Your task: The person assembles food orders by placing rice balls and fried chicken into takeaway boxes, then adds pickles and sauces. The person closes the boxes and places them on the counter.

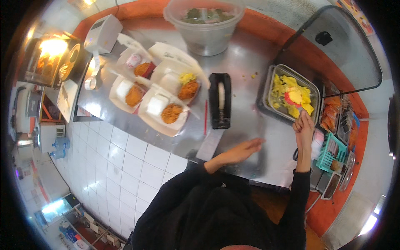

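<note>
My right hand [304, 126] is closed on the handle of a red spoon [287, 98], which carries a heap of soft yellow food. The spoon is over a clear rectangular container [273, 102] filled with chunky yellow food [307, 92]. My left hand [246, 149] hovers over the steel counter [246, 112] with its fingers extended and nothing in it. Left of centre, several open cardboard boxes [183, 125] hold pieces of orange-brown fried food [171, 113] and white wrapped portions [158, 104]. In one box, some yellow food [187, 77] lies against the fried piece.
A black oblong tray [215, 112] with a pale bar stands mid-counter, beside a thin red stick [205, 117] and a flat grey strip [210, 143]. A large translucent tub [207, 39] is at the back. A framed clear panel [346, 58] and green basket [332, 153] are at right.
</note>
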A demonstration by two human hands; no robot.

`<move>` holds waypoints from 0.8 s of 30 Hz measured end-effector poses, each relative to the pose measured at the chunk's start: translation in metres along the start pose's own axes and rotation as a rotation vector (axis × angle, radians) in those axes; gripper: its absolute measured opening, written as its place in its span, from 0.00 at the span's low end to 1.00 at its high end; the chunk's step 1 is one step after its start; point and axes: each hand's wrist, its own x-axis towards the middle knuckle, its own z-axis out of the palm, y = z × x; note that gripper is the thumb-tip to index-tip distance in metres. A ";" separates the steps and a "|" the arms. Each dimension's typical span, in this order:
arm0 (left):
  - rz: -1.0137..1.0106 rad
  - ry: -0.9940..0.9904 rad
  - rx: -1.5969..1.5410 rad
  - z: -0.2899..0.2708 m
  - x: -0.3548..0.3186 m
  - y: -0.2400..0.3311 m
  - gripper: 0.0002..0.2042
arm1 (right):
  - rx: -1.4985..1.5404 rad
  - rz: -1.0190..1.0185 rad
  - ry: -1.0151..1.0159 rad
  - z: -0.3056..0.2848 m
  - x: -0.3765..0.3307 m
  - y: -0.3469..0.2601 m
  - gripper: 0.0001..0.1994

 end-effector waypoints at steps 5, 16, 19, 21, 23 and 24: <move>-0.081 0.010 -0.254 -0.019 -0.137 -0.011 0.22 | 0.194 0.007 0.042 0.091 -0.073 0.007 0.07; -0.091 0.440 -0.287 -0.119 -0.280 -0.013 0.16 | 0.092 0.256 -0.152 0.279 -0.174 0.132 0.17; -0.075 0.433 -0.278 -0.130 -0.288 -0.006 0.16 | -0.912 -0.467 -0.156 0.309 -0.145 0.196 0.24; -0.075 0.450 -0.206 -0.131 -0.295 -0.002 0.16 | -1.302 -0.575 -0.063 0.320 -0.129 0.244 0.32; -0.096 0.490 -0.167 -0.129 -0.307 -0.006 0.17 | -1.251 -0.572 -0.032 0.330 -0.134 0.248 0.34; -0.107 0.481 -0.179 -0.130 -0.311 -0.009 0.17 | -1.224 -0.572 -0.019 0.333 -0.137 0.249 0.35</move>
